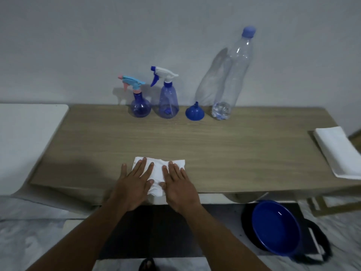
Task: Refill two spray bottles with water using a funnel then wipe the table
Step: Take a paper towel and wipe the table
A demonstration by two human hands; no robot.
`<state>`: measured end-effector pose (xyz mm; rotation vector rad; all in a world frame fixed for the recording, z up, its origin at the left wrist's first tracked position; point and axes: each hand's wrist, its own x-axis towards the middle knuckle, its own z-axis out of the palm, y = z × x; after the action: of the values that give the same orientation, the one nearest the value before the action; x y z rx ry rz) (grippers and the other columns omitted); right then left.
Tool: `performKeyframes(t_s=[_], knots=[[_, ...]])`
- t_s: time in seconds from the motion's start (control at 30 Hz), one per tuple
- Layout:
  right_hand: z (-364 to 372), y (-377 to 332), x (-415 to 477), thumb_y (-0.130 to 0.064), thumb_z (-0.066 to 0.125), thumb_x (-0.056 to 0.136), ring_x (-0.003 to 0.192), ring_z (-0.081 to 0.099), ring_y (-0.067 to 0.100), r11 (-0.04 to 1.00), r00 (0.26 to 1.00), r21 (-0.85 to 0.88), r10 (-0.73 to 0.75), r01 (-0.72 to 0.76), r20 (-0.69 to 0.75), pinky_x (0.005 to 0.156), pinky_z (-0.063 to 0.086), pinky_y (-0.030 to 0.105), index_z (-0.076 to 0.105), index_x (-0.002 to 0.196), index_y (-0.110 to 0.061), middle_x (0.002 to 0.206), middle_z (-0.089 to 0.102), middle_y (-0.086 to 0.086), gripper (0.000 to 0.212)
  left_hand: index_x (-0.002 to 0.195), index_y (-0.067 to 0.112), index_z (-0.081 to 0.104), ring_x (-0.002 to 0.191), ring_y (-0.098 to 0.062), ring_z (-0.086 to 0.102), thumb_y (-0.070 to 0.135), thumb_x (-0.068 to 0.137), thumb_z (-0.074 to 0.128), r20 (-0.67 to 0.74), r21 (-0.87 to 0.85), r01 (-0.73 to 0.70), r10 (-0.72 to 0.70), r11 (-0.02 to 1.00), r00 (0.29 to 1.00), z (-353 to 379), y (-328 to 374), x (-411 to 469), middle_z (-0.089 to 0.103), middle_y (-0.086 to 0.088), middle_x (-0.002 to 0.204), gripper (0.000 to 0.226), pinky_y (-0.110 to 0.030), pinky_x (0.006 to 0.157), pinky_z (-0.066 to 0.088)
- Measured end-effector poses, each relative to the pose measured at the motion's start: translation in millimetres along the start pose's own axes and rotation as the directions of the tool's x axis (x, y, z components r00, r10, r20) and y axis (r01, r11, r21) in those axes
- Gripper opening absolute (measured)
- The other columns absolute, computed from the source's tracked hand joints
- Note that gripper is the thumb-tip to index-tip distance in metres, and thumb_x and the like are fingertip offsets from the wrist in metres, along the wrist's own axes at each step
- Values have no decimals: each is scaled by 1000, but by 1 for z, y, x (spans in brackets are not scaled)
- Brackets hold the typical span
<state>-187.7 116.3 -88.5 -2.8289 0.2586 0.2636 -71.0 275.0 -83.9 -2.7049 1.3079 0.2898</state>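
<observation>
A white cloth point(158, 168) lies near the front edge of the wooden table point(224, 151). My left hand point(134, 181) and my right hand point(177, 184) both press flat on it, fingers spread. Along the wall stand a round blue spray bottle point(139, 103) with a pink and light-blue trigger and a taller spray bottle point(168, 98) with a white and blue trigger. A blue funnel point(194, 112) rests mouth-down to their right. Beside it stands a tall clear water bottle point(233, 75) with a blue cap, almost empty.
A folded white towel point(338, 151) lies at the table's right end. A blue basin point(276, 227) sits on the floor under the table's right front, on a dark bag. A white surface point(25, 133) adjoins the table on the left.
</observation>
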Motion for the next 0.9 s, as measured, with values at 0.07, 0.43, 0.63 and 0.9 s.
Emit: performKeyframes(t_s=[0.07,0.43,0.63,0.9], knots=[[-7,36,-18,-38,15,111,156,-10,26,1000,1000,-8,4,-4,-6,125,-9,36,-3,161,-12,168,-9,14,59,156,22,15,149,-23,15,57,90,-19,-4,-30,1,-1,1000,1000,2,37,12,8,-6,162,82,-62,114,13],[-33,218,-91,-40,15,111,156,-8,27,998,998,-51,45,-46,-34,126,-3,39,-2,161,-11,168,-7,16,60,156,24,-1,150,-16,-6,49,102,13,-23,-101,-38,36,994,999,-12,221,86,-7,-1,164,61,-58,117,0],[-45,285,-121,-41,16,111,156,-6,27,991,989,-24,132,-134,-69,126,-3,38,1,161,-12,168,-5,15,60,155,22,-1,150,-18,-7,48,102,15,-9,-92,-98,98,991,995,-22,294,121,-7,-3,164,62,-55,118,0],[-46,304,-165,-35,34,110,152,25,14,964,944,150,249,-220,-216,119,16,24,39,155,-23,163,31,0,46,154,24,19,149,-17,16,49,102,25,-71,-44,-191,188,981,980,-36,330,116,14,-3,163,59,-40,119,16]])
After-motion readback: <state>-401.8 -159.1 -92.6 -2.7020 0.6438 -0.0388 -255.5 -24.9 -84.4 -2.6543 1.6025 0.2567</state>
